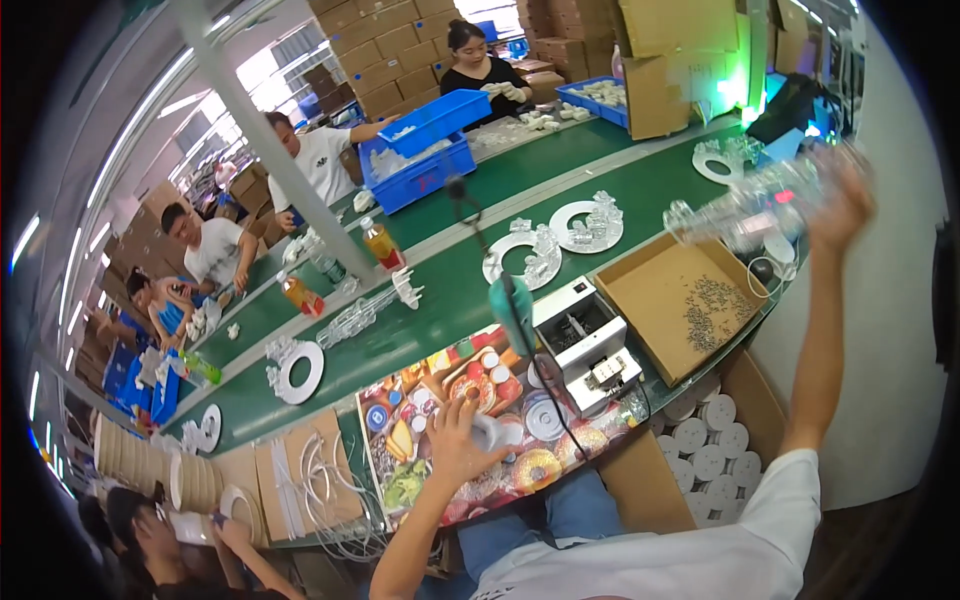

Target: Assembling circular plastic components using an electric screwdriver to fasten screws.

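My left hand point(456, 440) rests over the patterned mat, thumb and fingers curved round a small pale grey, cup-like plastic part point(487, 432). Out to the far right, my right hand point(845, 212) is raised and smeared by motion. It grips a bundle of clear plastic parts point(745, 205), whose exact shape is blurred. A teal electric screwdriver point(512, 312) hangs upright on a cord just beyond my left hand. Beside it stands a white-and-black screw feeder point(585, 345). A clear round piece point(545, 415) lies on the mat, right of the grey part.
A cardboard tray point(650, 305) holds loose screws; below it a carton contains white discs point(708, 462). White rings with clear parts point(586, 227) lie along the green belt point(430, 300). Bottles point(381, 243) and blue bins point(425, 180) stand beyond. White cables point(325, 480) lie left. Several co-workers sit around.
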Demonstrator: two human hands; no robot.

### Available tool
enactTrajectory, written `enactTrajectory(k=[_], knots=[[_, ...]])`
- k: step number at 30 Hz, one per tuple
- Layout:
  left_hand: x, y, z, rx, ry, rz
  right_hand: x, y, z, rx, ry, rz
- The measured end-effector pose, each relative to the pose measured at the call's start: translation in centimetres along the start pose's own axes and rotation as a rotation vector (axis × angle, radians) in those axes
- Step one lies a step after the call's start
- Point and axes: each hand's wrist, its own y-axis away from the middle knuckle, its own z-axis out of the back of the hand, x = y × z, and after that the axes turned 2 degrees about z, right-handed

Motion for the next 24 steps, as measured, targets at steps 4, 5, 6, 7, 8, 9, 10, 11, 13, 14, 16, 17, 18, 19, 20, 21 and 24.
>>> enactTrajectory(k=[4, 5, 6, 7, 8, 9, 10, 11, 13, 14, 16, 17, 18, 19, 20, 21, 24], knots=[[0.2, 2.1, 2.9, -0.142, 0.835, 0.254, 17.9, 5.0, -1.5, -0.077, -0.251, -0.166], [-1.0, 2.5, 3.4, -0.118, 1.205, 0.327, 20.7, 6.6, -2.3, 0.026, -0.367, -0.136], [-3.1, 2.4, 4.6, 0.012, 1.417, 0.349, 23.1, 7.8, -2.6, 0.126, -0.41, -0.107], [-4.7, 2.0, 5.3, 0.179, 1.589, 0.4, 25.0, 9.1, -3.2, 0.227, -0.452, -0.083], [-6.3, 2.0, 6.0, 0.347, 1.743, 0.451, 26.8, 10.9, -5.0, 0.159, -0.44, -0.092], [-6.8, 2.7, 6.4, 0.472, 1.78, 0.451, 27.2, 13.0, -7.2, 0.097, -0.462, -0.116], [-7.2, 3.4, 6.2, 0.433, 1.788, 0.478, 26.4, 14.9, -7.5, 0.147, -0.525, -0.146], [-7.4, 3.4, 6.1, 0.521, 1.991, 0.464, 26.6, 16.2, -8.1, 0.189, -0.554, -0.15], [-6.4, 3.2, 5.7, 0.562, 2.299, 0.369, 28.6, 18.6, -13.9, 0.157, -0.657, -0.181], [-5.6, 3.7, 6.2, 0.524, 2.307, 0.373, 29.2, 20.4, -15.9, 0.173, -0.68, -0.193], [-5.8, 2.4, 7.3, -0.001, 2.424, 0.504, 29.4, 22.3, -17.5, 0.155, -0.675, -0.397], [-5.3, 1.9, 6.8, 0.0, 2.419, 0.516, 28.3, 23.8, -18.4, 0.15, -0.674, -0.406], [-4.1, 1.8, 6.3, -0.214, 2.46, 0.583, 27.5, 25.5, -19.4, 0.096, -0.67, -0.426], [-2.6, 2.0, 5.9, -0.441, 2.49, 0.64, 26.9, 26.8, -20.2, 0.049, -0.669, -0.444], [-0.8, 2.4, 5.9, -0.454, 2.484, 0.63, 26.7, 27.2, -20.3, 0.151, -0.62, -0.538], [1.2, 2.9, 5.8, -0.499, 2.534, 0.501, 25.7, 27.8, -19.9, 0.283, -0.686, -0.611], [5.5, 3.8, 6.6, -0.628, 2.461, 0.45, 23.8, 31.5, -17.6, 0.546, -0.762, -0.924]])
